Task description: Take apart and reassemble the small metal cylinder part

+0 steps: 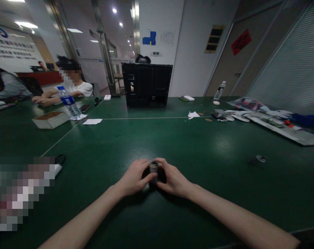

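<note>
A small grey metal cylinder stands upright on the green table in front of me, its top rim lighter and its kind not clear. My left hand is closed on it from the left, thumb across its front and fingers at its far left side. From the right my right hand curls around it, the index fingertip at the rear of the rim and the thumb low near the base. A dark gap shows between that palm and the cylinder. The far fingertips are hidden.
A black panel-like case stands at the far edge. To the left are a water bottle, an open box and a seated person. A cluttered white board lies right, a small dark object nearer.
</note>
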Tool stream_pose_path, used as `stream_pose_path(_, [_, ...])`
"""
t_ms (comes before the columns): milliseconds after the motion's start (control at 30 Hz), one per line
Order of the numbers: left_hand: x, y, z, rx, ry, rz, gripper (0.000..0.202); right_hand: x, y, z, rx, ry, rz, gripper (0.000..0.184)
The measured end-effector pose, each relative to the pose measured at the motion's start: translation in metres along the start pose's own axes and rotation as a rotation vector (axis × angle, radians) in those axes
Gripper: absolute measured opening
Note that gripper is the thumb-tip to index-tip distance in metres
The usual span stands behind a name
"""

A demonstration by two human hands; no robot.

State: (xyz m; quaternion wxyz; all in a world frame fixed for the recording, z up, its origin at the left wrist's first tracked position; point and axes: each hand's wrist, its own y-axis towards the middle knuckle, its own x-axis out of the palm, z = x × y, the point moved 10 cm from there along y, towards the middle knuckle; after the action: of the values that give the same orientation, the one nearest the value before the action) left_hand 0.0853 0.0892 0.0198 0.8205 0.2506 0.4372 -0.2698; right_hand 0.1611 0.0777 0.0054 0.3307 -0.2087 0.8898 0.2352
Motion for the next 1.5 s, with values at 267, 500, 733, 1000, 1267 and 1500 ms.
stream_pose_path(267, [0.002, -0.001, -0.002, -0.029, -0.086, -0.032, 0.032, -0.001, 0.0, -0.003, -0.018, 0.091, -0.001, 0.069])
stream_pose_path(500, [0.003, -0.001, 0.0, 0.008, -0.096, -0.043, 0.035, 0.001, -0.001, -0.003, 0.009, 0.113, -0.024, 0.068])
stream_pose_path(733, [-0.002, 0.0, -0.004, 0.009, -0.051, 0.041, 0.031, 0.0, 0.001, 0.006, 0.075, 0.163, 0.022, 0.07])
stream_pose_path(1000, [-0.007, 0.001, -0.013, -0.149, -0.099, 0.085, 0.028, -0.003, 0.001, 0.001, 0.031, 0.034, 0.034, 0.066])
stream_pose_path(1267, [-0.001, 0.001, -0.015, -0.187, -0.225, 0.034, 0.037, -0.009, 0.0, -0.005, -0.013, 0.039, 0.043, 0.068])
stream_pose_path(1500, [0.002, 0.002, -0.014, -0.155, -0.265, 0.019, 0.036, -0.008, 0.002, -0.004, -0.034, 0.08, 0.042, 0.07])
